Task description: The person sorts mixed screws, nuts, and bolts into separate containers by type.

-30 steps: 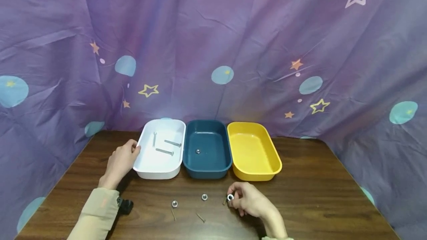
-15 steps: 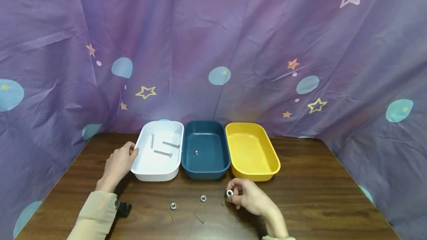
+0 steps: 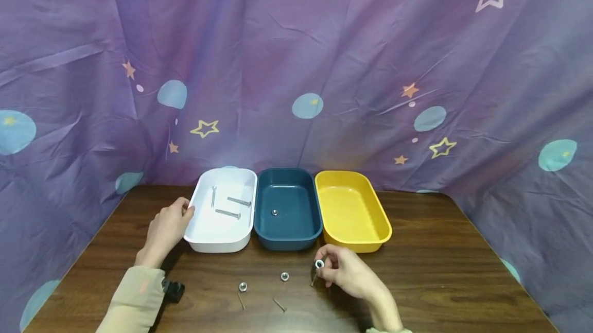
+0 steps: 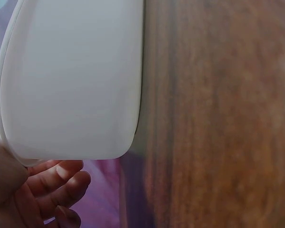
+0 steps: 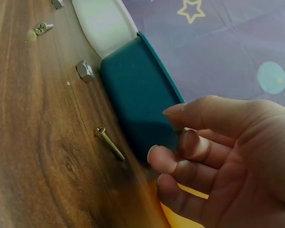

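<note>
My right hand pinches a silver hex nut between thumb and fingertips, in front of the yellow tray. In the right wrist view, the fingers largely hide that nut. A brass-coloured screw lies on the table just below this hand. On the left, my left hand holds the near left rim of the white tray. The left wrist view shows that tray's outer wall, with curled fingers at its edge.
Two more nuts, one left and one middle, lie on the table with two screws, one left and one middle. Several bolts lie in the white tray. The blue tray contains one nut; beside it stands the yellow tray.
My right hand has moved slightly away from me, toward the trays, with the nut pinched in it. My left hand stays at the white tray's rim.
</note>
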Motion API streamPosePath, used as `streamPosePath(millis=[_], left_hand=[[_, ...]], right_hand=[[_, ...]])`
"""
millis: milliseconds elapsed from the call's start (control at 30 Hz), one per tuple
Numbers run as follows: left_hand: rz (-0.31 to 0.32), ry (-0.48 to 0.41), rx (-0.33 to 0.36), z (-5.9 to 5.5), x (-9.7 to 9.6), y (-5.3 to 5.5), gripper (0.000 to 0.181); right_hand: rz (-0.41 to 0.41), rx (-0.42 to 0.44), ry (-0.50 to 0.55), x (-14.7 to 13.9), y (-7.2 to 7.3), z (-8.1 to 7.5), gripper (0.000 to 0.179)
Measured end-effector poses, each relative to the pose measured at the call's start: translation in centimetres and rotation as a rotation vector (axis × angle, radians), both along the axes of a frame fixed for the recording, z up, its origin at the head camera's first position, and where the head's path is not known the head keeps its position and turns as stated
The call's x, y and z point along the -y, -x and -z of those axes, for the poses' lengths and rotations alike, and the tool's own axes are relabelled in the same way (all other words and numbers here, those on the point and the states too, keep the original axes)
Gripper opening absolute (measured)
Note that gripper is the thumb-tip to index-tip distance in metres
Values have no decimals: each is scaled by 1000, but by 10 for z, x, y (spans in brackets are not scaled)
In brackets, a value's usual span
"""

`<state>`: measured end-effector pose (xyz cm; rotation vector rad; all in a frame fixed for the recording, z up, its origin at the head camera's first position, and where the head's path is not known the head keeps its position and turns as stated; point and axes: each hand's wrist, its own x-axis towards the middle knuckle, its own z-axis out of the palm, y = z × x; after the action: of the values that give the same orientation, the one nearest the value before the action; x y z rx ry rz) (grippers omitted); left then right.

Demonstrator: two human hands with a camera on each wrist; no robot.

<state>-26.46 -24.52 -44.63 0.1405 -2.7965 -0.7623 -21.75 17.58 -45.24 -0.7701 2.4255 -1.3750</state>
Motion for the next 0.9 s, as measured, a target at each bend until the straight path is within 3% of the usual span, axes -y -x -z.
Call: streamPosePath(millis=[433, 767, 900], left_hand=[[1, 9, 4, 1, -1, 0, 28], [2, 16, -19, 3, -3, -1, 27], [-3, 19, -26, 2, 0, -1, 26]], right_hand=[[42, -105, 37, 12, 3, -13, 16], [105, -114, 36, 27, 25, -33, 16], [92, -163, 33, 36, 37, -42, 15]])
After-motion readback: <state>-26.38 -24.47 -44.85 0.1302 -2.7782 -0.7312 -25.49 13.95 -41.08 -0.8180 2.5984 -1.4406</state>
